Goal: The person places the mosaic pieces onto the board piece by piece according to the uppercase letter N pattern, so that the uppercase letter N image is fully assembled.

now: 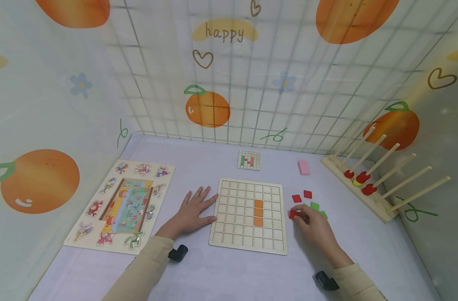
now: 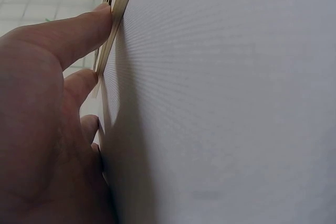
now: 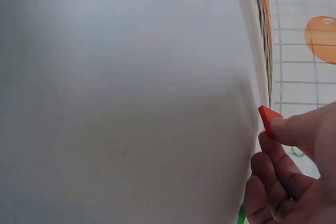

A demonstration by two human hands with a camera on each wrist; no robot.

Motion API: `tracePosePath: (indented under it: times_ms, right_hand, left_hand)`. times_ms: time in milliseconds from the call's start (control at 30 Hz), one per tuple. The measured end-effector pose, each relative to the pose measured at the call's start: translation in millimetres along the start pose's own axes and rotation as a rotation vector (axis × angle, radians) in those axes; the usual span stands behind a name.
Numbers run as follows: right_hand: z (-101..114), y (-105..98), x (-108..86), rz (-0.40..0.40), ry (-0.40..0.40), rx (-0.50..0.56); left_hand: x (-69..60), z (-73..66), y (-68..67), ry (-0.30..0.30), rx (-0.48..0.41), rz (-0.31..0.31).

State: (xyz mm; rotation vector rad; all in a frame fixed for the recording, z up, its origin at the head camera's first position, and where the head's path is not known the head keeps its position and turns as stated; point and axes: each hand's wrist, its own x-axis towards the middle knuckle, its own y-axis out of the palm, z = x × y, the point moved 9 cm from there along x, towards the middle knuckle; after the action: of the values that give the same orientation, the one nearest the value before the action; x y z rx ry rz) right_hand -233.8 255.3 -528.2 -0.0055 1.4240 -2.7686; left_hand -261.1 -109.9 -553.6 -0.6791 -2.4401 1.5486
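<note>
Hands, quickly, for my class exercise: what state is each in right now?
Left hand: open, touching the edge of the grid board.
Right hand: pinching a red tile.

The right hand (image 3: 296, 184) pinches a red tile (image 3: 268, 120) between thumb and fingertip; the other fingers curl below it. Left of the fingers spreads the pale surface (image 3: 131, 108), shadowed near them. Above the fingers runs a board's edge (image 3: 258, 40). A green sliver (image 3: 241, 215) shows beside the lowest finger. Up and right of the fingers, the gridded wall (image 3: 296, 90) bears an orange (image 3: 323, 40).
</note>
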Motion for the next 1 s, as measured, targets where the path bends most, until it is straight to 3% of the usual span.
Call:
tracePosePath:
  times_ms: [367, 667, 1000]
  right_hand:
    - [13, -1, -3.2, 0.009, 0.021, 0.042]
    - [31, 9, -10.6, 0.041, -0.001, 0.083]
    - [60, 26, -22.5, 0.087, -0.084, 0.123]
  left_hand:
    - [0.0, 0.2, 0.3, -0.007, 0.0, 0.003]
    - [0.1, 0.9, 1.5, 0.005, 0.003, -0.001]
    - [1.5, 2.5, 3.0, 0.006, 0.001, -0.007]
